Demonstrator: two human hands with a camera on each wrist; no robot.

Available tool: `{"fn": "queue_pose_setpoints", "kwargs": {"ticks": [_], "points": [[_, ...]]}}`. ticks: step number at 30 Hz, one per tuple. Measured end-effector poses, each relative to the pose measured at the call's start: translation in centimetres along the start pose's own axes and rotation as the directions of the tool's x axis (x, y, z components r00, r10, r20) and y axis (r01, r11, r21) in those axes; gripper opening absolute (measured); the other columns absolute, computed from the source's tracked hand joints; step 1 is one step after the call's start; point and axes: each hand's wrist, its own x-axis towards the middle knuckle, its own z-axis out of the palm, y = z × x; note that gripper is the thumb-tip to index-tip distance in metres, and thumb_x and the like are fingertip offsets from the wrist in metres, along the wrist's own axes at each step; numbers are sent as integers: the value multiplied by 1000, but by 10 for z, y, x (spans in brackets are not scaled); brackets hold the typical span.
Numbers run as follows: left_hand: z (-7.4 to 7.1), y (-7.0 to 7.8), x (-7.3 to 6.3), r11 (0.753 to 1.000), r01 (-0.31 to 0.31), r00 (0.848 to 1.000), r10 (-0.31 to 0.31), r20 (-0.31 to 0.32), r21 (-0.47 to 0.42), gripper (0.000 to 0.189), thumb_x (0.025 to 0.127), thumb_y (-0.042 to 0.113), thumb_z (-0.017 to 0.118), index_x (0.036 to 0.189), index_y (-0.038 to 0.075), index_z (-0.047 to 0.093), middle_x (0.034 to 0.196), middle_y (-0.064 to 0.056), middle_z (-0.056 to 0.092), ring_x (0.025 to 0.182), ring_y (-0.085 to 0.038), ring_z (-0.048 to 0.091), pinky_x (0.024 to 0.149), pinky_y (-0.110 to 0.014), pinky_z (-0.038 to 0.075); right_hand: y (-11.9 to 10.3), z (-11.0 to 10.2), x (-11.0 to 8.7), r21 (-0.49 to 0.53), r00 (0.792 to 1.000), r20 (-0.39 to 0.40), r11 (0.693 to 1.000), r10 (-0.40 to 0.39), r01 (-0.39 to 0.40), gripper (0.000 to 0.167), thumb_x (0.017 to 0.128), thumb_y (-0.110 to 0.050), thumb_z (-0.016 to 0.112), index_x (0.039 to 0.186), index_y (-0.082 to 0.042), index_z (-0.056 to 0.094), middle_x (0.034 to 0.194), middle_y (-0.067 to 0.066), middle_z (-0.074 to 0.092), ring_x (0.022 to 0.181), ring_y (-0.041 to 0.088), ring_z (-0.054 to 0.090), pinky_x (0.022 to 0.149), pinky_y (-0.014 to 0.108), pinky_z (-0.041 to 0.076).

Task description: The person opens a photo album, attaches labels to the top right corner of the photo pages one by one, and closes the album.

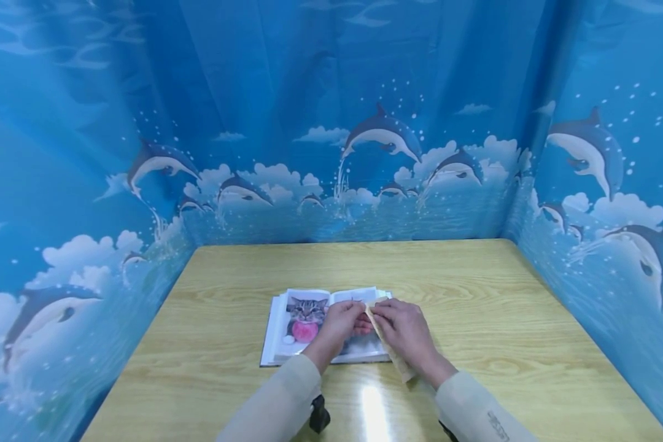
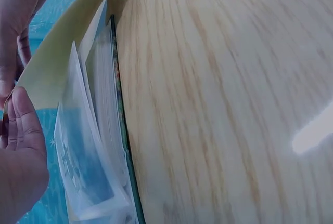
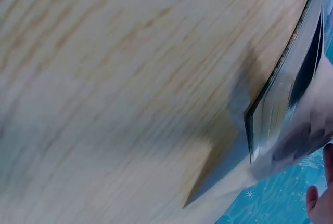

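Two-handed hold on a tan sheet [image 2: 54,63] over an open book [image 1: 295,351]

Book lies open and flat on the wooden tabletop [image 1: 243,276], beneath and to the left of the hands. Left hand [image 1: 339,325] over the inner part of the right-hand page, thumb and fingertips pinching the sheet's edge. Right hand [image 1: 407,328] just beside it, over the book's right side, fingertips also pinching the sheet. Tips of both hands close together; whether they touch each other, cannot tell.

Sheet raised at a slant between the hands. One corner juts past the book's near edge, below the right hand, and casts a shadow on the tabletop; contact of that corner with the wood not clear. Loose-edged pages [image 2: 88,146] fan up from the book near the left hand.

Left of the left hand: printed cat picture [image 1: 307,312] with a pink ball [image 1: 305,332]. Right-hand page partly hidden by the hands. Pale sleeves [image 1: 276,405] on both arms; small black object [image 1: 319,415] by the left cuff. Beyond the hands, a blue dolphin-print curtain [image 1: 265,92].
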Motion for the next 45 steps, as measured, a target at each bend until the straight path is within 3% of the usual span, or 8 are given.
{"fn": "queue_pose_setpoints", "kwargs": {"ticks": [5,11,16,23,28,35,45], "points": [[1,0,-3,1000,-3,1000,3,-1,-5,18,98,5,53,103,-9,63,85,-12,68,71,-15,68,71,-30,61,-3,-1,1,-55,1000,-15,998,15,-15,24,86,-19,78,109,-9,75,113,5,71,106,28,66,97,52,45],[3,-2,-5,1000,-4,1000,4,-7,21,19,97,6,55,105,-8,65,93,-16,71,79,-19,71,76,-33,60,-5,1,1,-80,997,-26,993,79,-81,28,81,-15,82,107,-10,74,105,5,71,99,26,65,94,52,47],[1,-4,-7,999,-19,1000,19,0,49,18,97,6,56,104,-8,66,94,-15,72,80,-19,71,77,-34,60,-6,2,0,-24,987,-13,987,157,-157,26,80,-12,82,105,-9,74,104,7,72,96,27,67,90,50,51],[-1,-6,-7,999,-8,1000,8,16,41,15,93,2,58,101,-9,66,87,-15,72,78,-19,71,76,-33,60,-6,3,-3,50,988,-10,987,156,-155,23,80,-5,80,102,-7,75,104,7,72,98,28,68,87,47,54],[-2,-7,-6,999,-2,1000,2,14,44,21,90,-4,58,109,-12,63,86,-18,72,77,-20,71,76,-33,61,-5,3,-5,92,983,27,979,181,-183,22,81,-6,79,103,-8,75,107,6,71,103,29,66,93,49,52],[-2,-11,-6,992,-66,998,66,-3,112,24,90,-4,64,112,-14,65,97,-23,72,86,-26,73,79,-35,60,-3,5,-6,142,960,14,950,279,-279,23,83,-18,80,104,-8,75,109,8,70,105,30,65,96,50,50],[1,-9,-6,981,-118,991,108,76,155,22,94,-1,61,113,-10,67,97,-21,73,84,-21,72,78,-33,59,-2,2,-6,129,952,23,943,306,-307,25,86,-25,78,104,-9,76,108,8,72,105,29,66,96,49,49]]}}
